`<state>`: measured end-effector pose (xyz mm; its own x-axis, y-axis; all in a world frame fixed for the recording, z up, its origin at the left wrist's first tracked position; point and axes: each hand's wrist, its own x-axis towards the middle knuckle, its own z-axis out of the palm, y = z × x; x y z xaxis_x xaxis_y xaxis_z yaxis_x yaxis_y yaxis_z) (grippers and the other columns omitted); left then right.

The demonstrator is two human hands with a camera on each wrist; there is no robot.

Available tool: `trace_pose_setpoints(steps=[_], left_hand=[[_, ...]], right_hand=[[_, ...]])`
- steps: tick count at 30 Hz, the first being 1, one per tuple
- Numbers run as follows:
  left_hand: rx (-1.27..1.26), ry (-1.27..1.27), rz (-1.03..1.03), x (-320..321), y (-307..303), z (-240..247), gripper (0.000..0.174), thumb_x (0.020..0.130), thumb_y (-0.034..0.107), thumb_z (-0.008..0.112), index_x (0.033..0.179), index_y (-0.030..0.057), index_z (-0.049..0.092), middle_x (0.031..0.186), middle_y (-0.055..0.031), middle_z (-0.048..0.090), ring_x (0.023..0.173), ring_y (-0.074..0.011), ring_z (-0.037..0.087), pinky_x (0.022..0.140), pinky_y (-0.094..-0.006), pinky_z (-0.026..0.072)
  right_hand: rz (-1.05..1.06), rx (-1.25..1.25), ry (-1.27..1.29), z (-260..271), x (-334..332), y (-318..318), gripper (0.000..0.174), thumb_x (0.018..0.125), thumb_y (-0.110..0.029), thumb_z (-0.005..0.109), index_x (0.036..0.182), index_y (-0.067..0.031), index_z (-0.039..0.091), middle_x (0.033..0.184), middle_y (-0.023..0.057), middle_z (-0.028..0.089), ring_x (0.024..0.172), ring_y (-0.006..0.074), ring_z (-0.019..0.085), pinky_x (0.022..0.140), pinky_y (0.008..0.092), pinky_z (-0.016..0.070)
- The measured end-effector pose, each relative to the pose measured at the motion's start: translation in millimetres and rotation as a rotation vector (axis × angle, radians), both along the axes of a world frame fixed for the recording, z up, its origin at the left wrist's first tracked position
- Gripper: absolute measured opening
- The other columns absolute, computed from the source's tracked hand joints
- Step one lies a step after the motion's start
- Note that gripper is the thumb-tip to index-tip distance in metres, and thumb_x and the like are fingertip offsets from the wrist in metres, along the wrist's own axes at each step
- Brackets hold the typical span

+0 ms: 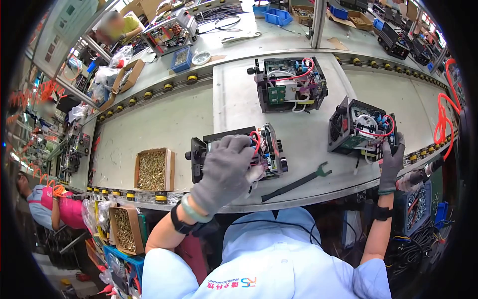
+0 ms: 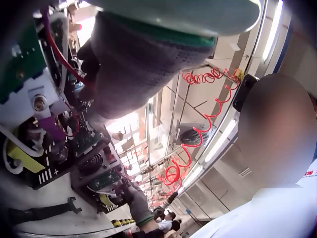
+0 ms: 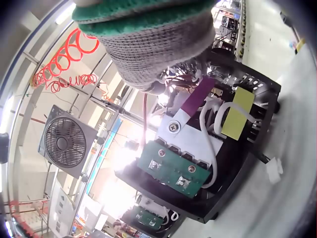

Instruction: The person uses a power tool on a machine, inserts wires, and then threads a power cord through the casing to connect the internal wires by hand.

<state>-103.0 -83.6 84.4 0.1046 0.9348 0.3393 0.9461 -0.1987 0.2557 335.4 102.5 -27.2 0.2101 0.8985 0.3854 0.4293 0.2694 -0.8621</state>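
Note:
In the head view, my gloved left hand (image 1: 226,169) lies over the left open-cased electronic unit (image 1: 200,149), fingers bent down among its parts. The left wrist view shows those fingers (image 2: 89,67) beside a red wire (image 2: 62,59); what they hold under the palm is hidden. My gloved right hand (image 1: 392,167) grips the near right corner of another open-cased electronic unit (image 1: 351,127). A green circuit board (image 3: 173,168), a purple-sleeved strip (image 3: 198,96) and a yellow block (image 3: 238,113) show in that unit in the right wrist view.
A third open unit (image 1: 289,84) stands farther back. Between the hands, a dark fork-ended tool (image 1: 298,183) lies near the table's front edge. A cardboard box of small brass-coloured parts (image 1: 154,169) sits at left. Roller rails (image 1: 149,94) border the bench; a red coiled hose (image 1: 440,119) hangs at right.

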Motion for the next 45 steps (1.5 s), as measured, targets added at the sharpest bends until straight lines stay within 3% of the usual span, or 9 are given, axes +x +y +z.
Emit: trace_pose_setpoints(steps=[5,8,15,20,26,29,33,35,45], left_hand=[[0.055,0.051,-0.157,-9,17,-2,0.017,0.078,0.017,0.073,0.072,0.0052,0.061,0.114,-0.0084,0.064,0.108,-0.0314,0.061,0.091,-0.0436,0.0486],[0.122,-0.024,-0.565,-27,35,-7,0.013,0.08,0.015,0.07,0.086,0.0047,0.063,0.108,-0.0058,0.062,0.108,-0.0304,0.061,0.097,-0.044,0.0501],[0.065,-0.011,-0.755,-32,47,-26,0.019,0.076,0.012,0.071,0.091,0.0043,0.062,0.103,-0.0069,0.059,0.103,-0.0312,0.06,0.096,-0.046,0.051],[-0.097,0.071,-0.525,-19,32,-12,0.025,0.077,0.008,0.069,0.1,0.0034,0.062,0.11,-0.0132,0.059,0.112,-0.0344,0.057,0.099,-0.0438,0.048],[-0.177,0.515,-0.464,33,37,108,0.019,0.085,0.017,0.064,0.1,0.0044,0.065,0.117,-0.0125,0.062,0.104,-0.0328,0.063,0.087,-0.0408,0.0525],[0.088,0.052,-0.578,57,108,124,0.023,0.088,0.027,0.066,0.098,0.0065,0.067,0.102,-0.011,0.067,0.086,-0.0286,0.067,0.074,-0.0389,0.0533],[0.035,0.224,-0.109,66,235,61,0.036,0.085,0.038,0.069,0.099,0.0039,0.069,0.107,-0.0155,0.065,0.096,-0.0337,0.065,0.08,-0.041,0.0529],[-0.468,0.419,0.152,76,267,43,0.056,0.081,0.057,0.069,0.102,0.0046,0.07,0.114,-0.0192,0.06,0.103,-0.0344,0.063,0.089,-0.0424,0.0514],[0.099,0.179,-0.74,37,294,11,0.008,0.076,0.007,0.069,0.082,0.0016,0.069,0.108,-0.012,0.066,0.101,-0.0296,0.064,0.088,-0.0392,0.0526]], right_hand=[[-0.03,0.134,-0.147,0,1,-6,0.057,0.089,-0.012,0.066,0.14,0.0031,0.043,0.131,0.0164,0.057,0.117,0.0216,0.057,0.102,0.0332,0.0438],[-0.049,0.045,-0.217,13,-10,-13,0.058,0.089,-0.009,0.062,0.142,-0.0015,0.043,0.136,0.018,0.054,0.119,0.0238,0.057,0.102,0.035,0.0448],[-0.06,0.101,-0.216,9,-7,-11,0.057,0.087,-0.006,0.064,0.14,0.0008,0.044,0.131,0.0171,0.058,0.112,0.0205,0.06,0.099,0.0328,0.047],[-0.024,0.07,-0.137,8,-1,-5,0.049,0.091,-0.009,0.062,0.137,0.0022,0.048,0.127,0.0146,0.06,0.113,0.0198,0.06,0.097,0.0314,0.047],[-0.048,0.156,-0.05,-5,6,12,0.04,0.097,-0.021,0.059,0.127,0.0046,0.055,0.113,0.0135,0.064,0.101,0.019,0.061,0.092,0.0317,0.048],[-0.085,0.259,0.034,-10,-10,11,0.041,0.098,-0.025,0.057,0.125,0.0055,0.055,0.114,0.0138,0.061,0.103,0.0215,0.06,0.092,0.0331,0.0481],[-0.178,0.32,-0.025,-21,-9,15,0.041,0.097,-0.029,0.058,0.121,0.005,0.056,0.109,0.0158,0.061,0.098,0.0249,0.061,0.088,0.0352,0.0492],[-0.172,0.335,-0.071,-18,-11,15,0.04,0.096,-0.028,0.059,0.119,0.0047,0.057,0.106,0.0167,0.061,0.095,0.0266,0.062,0.085,0.0362,0.0499],[-0.257,0.387,-0.069,-9,-18,16,0.035,0.09,-0.026,0.062,0.11,0.002,0.059,0.1,0.0175,0.06,0.089,0.0318,0.062,0.079,0.0388,0.0505]])
